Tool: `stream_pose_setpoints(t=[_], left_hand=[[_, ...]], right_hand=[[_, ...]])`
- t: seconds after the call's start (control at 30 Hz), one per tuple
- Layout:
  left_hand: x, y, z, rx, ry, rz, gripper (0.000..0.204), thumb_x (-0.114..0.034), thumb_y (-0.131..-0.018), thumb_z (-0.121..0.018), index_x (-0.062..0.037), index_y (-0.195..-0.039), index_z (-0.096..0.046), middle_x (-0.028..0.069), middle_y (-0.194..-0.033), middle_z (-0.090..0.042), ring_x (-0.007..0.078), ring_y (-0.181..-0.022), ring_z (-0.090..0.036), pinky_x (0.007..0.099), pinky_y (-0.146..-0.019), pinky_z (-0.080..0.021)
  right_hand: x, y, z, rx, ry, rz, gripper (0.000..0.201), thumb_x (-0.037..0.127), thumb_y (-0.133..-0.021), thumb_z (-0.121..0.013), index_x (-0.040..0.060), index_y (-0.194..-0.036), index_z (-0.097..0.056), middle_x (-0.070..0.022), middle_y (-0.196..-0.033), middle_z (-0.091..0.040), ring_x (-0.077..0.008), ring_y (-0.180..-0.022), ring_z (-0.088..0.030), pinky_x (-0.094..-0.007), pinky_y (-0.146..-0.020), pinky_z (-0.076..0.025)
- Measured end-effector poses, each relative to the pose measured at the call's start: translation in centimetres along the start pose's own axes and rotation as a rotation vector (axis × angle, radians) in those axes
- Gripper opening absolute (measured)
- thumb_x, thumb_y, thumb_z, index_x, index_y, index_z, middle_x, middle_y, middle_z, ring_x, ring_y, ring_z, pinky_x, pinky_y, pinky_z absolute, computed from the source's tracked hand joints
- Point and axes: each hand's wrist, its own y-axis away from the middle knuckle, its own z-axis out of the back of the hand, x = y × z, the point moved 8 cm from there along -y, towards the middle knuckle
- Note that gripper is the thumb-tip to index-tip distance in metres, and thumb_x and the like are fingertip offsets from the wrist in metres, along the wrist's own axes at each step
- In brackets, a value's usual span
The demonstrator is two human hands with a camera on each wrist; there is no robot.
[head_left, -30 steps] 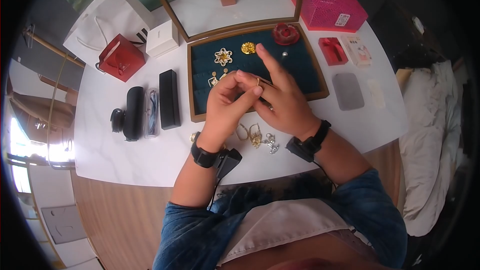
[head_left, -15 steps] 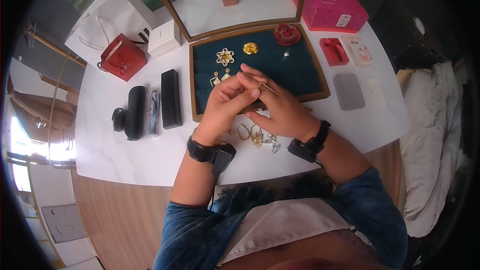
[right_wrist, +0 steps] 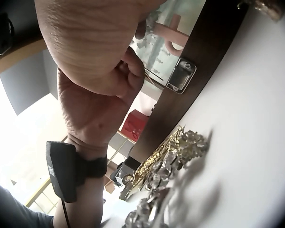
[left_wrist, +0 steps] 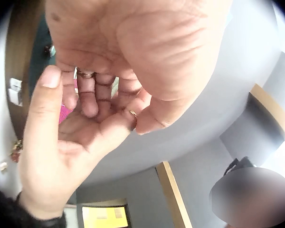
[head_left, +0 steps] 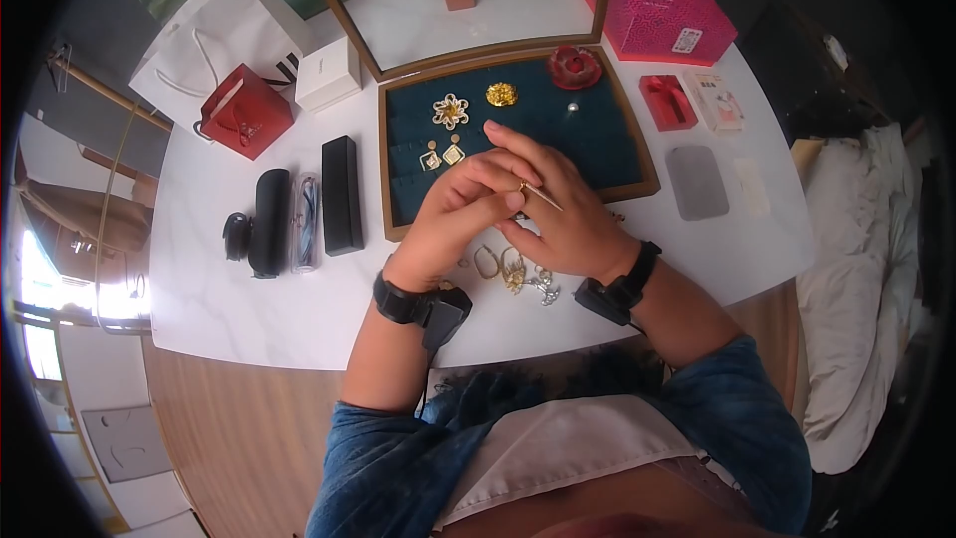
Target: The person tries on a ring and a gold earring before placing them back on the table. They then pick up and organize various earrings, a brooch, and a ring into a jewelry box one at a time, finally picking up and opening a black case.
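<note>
Above the front edge of the display case (head_left: pixel 652 188), the two hands meet. The left hand (head_left: pixel 450 211) pinches a small gold ring (head_left: pixel 523 185) between thumb and curled fingers, against a finger of the right hand (head_left: pixel 570 217). A thin pale strip (head_left: pixel 546 198) runs from the ring across the right hand's fingers. In the left wrist view the gold ring (left_wrist: pixel 133 113) shows beside the left thumb; another ring (left_wrist: pixel 85 74) sits on a left finger. The right hand's fingers are extended. Gold and silver jewellery (head_left: pixel 513 271) lies on the table below.
Inside the case are a flower brooch (head_left: pixel 450 112), a gold piece (head_left: pixel 501 94), a red flower (head_left: pixel 575 68) and square earrings (head_left: pixel 453 154). Black cases (head_left: pixel 341 194) and bags (head_left: pixel 247 112) stand left; a pink box (head_left: pixel 657 5), red box (head_left: pixel 667 103) and grey pad (head_left: pixel 696 182) are right.
The right hand's raised index finger has come down toward the left fingers. The thin strip now lies lower along the right fingers, and the square earrings show more fully.
</note>
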Motion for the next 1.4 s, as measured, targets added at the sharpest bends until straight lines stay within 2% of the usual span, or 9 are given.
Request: stream_pose_setpoints(t=[0.13, 0.43, 0.73, 0.83, 0.93, 1.03, 1.13, 1.23, 1.4], left_hand=[[-0.3, 0.1, -0.4, -0.020, -0.022, 0.027, 0.011, -0.005, -0.098, -0.069, -0.0036, -0.108, -0.074, 0.0074, -0.128, -0.068, 0.0177, -0.115, -0.067, 0.0340, -0.103, -0.052], [-0.9, -0.3, -1.3, -0.042, -0.076, 0.035, 0.027, -0.010, -0.105, -0.071, -0.0038, -0.131, -0.069, 0.0036, -0.121, -0.074, 0.0123, -0.112, -0.068, 0.0310, -0.099, -0.055], [0.6, -0.7, 0.7, -0.089, -0.087, 0.038, 0.022, -0.009, -0.104, -0.073, -0.0025, -0.124, -0.069, 0.0032, -0.113, -0.074, 0.0104, -0.101, -0.070, 0.0268, -0.093, -0.057], [-0.4, -0.6, 1.3, -0.265, -0.213, -0.184, 0.023, -0.007, -0.102, -0.074, -0.0014, -0.124, -0.069, 0.0051, -0.112, -0.074, 0.0120, -0.098, -0.071, 0.0267, -0.089, -0.056], [-4.0, 0.1, 0.4, -0.360, -0.971, -0.459, 0.031, -0.005, -0.097, -0.076, -0.0014, -0.127, -0.068, 0.0102, -0.111, -0.074, 0.0204, -0.099, -0.072, 0.0323, -0.090, -0.056], [-4.8, 0.3, -0.9, -0.358, -1.183, -0.633, 0.043, -0.009, -0.095, -0.075, -0.0036, -0.136, -0.068, 0.0205, -0.131, -0.069, 0.0360, -0.123, -0.067, 0.0434, -0.104, -0.051], [-4.7, 0.2, -2.5, -0.424, -1.505, -0.589, 0.058, -0.015, -0.098, -0.073, -0.0069, -0.153, -0.058, 0.0250, -0.159, -0.050, 0.0458, -0.151, -0.044, 0.0531, -0.124, -0.034], [-3.2, -0.3, -1.7, -0.406, -1.618, -0.427, 0.073, -0.021, -0.097, -0.074, -0.0107, -0.163, -0.047, 0.0257, -0.174, -0.027, 0.0496, -0.162, -0.020, 0.0592, -0.130, -0.020], [-2.6, -0.3, -1.5, -0.389, -1.675, -0.372, 0.084, -0.026, -0.091, -0.080, -0.0134, -0.166, -0.043, 0.0259, -0.176, -0.024, 0.0485, -0.163, -0.018, 0.0596, -0.131, -0.016]], right_hand=[[0.0, 0.0, 0.1, -0.005, 0.008, 0.021, 0.066, 0.007, -0.088, -0.078, 0.0111, -0.151, -0.059, -0.0174, -0.165, -0.043, -0.0369, -0.141, -0.054, -0.0483, -0.117, -0.044], [-0.6, 0.0, 0.4, -0.049, -0.093, -0.030, 0.074, -0.004, -0.085, -0.075, 0.0069, -0.156, -0.054, -0.0190, -0.164, -0.043, -0.0375, -0.149, -0.048, -0.0459, -0.121, -0.043], [-0.7, -0.3, 1.4, -0.120, 0.029, -0.018, 0.066, 0.003, -0.087, -0.075, 0.0123, -0.150, -0.062, -0.0182, -0.157, -0.051, -0.0375, -0.136, -0.057, -0.0494, -0.115, -0.045], [-0.8, -0.6, 2.3, -0.138, 0.152, -0.015, 0.060, 0.006, -0.087, -0.074, 0.0123, -0.146, -0.064, -0.0160, -0.155, -0.053, -0.0365, -0.137, -0.057, -0.0537, -0.118, -0.042], [-1.5, -0.8, 3.1, -0.138, 0.258, -0.043, 0.050, 0.007, -0.087, -0.074, 0.0115, -0.137, -0.070, -0.0140, -0.151, -0.057, -0.0337, -0.142, -0.055, -0.0565, -0.121, -0.039], [-2.4, -0.3, 2.4, -0.049, 0.278, -0.025, 0.050, 0.009, -0.088, -0.073, 0.0117, -0.137, -0.070, -0.0138, -0.150, -0.059, -0.0337, -0.146, -0.052, -0.0571, -0.122, -0.037], [-1.3, -0.8, 3.2, -0.131, 0.325, -0.045, 0.055, 0.009, -0.089, -0.072, 0.0127, -0.144, -0.067, -0.0151, -0.155, -0.055, -0.0360, -0.149, -0.049, -0.0583, -0.124, -0.034], [-1.3, -0.9, 3.6, -0.184, 0.389, -0.094, 0.062, 0.009, -0.090, -0.071, 0.0139, -0.151, -0.062, -0.0173, -0.159, -0.051, -0.0389, -0.153, -0.043, -0.0595, -0.126, -0.031], [-2.6, -0.4, 2.6, -0.100, 0.371, -0.185, 0.068, 0.013, -0.091, -0.072, 0.0122, -0.157, -0.055, -0.0214, -0.161, -0.048, -0.0419, -0.155, -0.039, -0.0609, -0.127, -0.028]])
